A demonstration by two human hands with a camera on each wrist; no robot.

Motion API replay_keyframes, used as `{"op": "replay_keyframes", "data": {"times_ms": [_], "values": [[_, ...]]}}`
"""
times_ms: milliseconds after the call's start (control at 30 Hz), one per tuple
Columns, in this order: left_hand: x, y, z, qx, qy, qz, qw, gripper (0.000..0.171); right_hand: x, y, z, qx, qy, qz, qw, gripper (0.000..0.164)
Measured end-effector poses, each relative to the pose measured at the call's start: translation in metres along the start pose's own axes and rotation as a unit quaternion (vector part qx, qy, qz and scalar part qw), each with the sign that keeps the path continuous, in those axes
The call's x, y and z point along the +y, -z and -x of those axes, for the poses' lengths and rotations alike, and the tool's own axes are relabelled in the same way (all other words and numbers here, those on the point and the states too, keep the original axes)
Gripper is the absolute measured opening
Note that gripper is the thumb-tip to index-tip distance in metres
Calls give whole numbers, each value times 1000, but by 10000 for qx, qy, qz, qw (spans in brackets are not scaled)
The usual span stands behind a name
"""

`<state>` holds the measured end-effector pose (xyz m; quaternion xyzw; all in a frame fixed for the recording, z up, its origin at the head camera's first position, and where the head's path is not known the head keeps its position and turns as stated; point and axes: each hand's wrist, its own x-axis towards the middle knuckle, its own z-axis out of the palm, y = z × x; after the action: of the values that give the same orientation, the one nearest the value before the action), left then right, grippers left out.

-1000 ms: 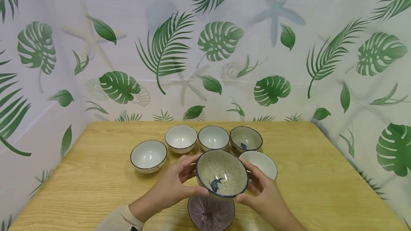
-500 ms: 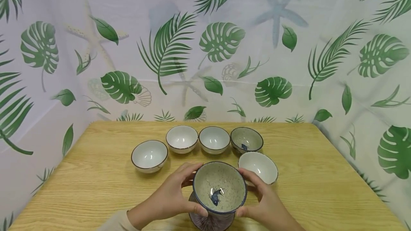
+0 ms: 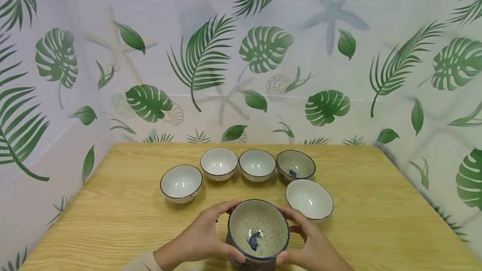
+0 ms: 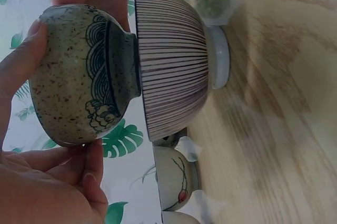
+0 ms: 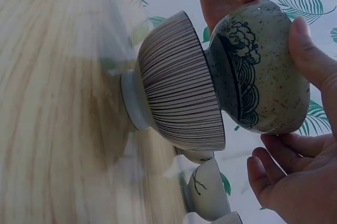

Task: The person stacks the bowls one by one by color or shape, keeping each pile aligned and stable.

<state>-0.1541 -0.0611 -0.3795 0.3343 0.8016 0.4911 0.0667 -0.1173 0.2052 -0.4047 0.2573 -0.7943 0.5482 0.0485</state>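
A speckled beige bowl (image 3: 260, 225) with a blue rim and a blue fish inside is held between both hands. The left hand (image 3: 205, 235) grips its left side and the right hand (image 3: 306, 237) its right side, thumbs near the front of the rim. Beneath it stands a striped bowl (image 4: 171, 66), upright on the table. In both wrist views the speckled bowl's foot is at the striped bowl's mouth; whether it touches cannot be told. From the head camera, the striped bowl is mostly hidden.
Behind the hands, on the wooden table (image 3: 113, 221), stand a white bowl (image 3: 181, 183) at left, two more white bowls at the back, a grey-beige bowl (image 3: 296, 164) with a blue motif, and a white bowl (image 3: 309, 200) close to the right hand. A leaf-patterned cloth (image 3: 226, 66) hangs behind.
Both hands have lowered the speckled bowl toward the near edge, over the striped bowl, which it now mostly covers in the head view. The other bowls stay where they were.
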Motion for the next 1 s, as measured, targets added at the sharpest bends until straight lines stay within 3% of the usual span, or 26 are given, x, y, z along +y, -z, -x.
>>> {"op": "replay_keyframes", "data": {"times_ms": [333,567,800,1000], "values": [[-8,-5,5,-25,242,-205,9995,97,8,-4,2,-266,40,259,9993,82],[-13,-7,7,-109,426,-239,9987,96,10,-5,3,-319,-455,358,9978,81],[-15,-10,11,-193,704,-235,9971,95,14,-6,4,-379,-188,366,9984,83],[-17,-11,10,-245,714,-218,9969,93,18,-7,5,-383,2,405,9984,85]]}}
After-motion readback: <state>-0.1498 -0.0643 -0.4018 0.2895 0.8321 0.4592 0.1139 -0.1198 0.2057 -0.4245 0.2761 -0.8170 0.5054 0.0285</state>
